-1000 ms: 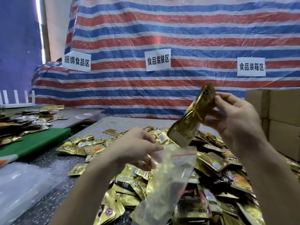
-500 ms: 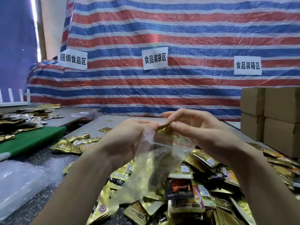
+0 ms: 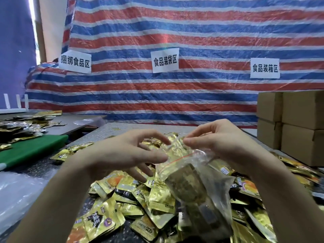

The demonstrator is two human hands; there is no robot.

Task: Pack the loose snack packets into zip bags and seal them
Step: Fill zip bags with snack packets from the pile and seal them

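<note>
A clear zip bag (image 3: 206, 176) with a red zip line hangs tilted over the pile of loose gold snack packets (image 3: 154, 199). A bundle of gold packets (image 3: 191, 186) sits inside it. My right hand (image 3: 220, 144) pinches the top edge of the bag's mouth between thumb and forefinger. At the left side of the mouth my left hand (image 3: 128, 155) has its fingers spread and fairly straight, the fingertips at the bag's edge by the zip line. I cannot tell whether they grip it.
Stacked cardboard boxes (image 3: 298, 130) stand at the right. A green board (image 3: 29, 149) and more gold packets (image 3: 22, 123) lie on the left table. A heap of clear plastic bags (image 3: 17, 199) sits at the lower left. A striped tarp with paper signs hangs behind.
The bundle my right hand held up has gone into the zip bag. Both hands came together at the bag's mouth, and my left hand's fingers have since spread.
</note>
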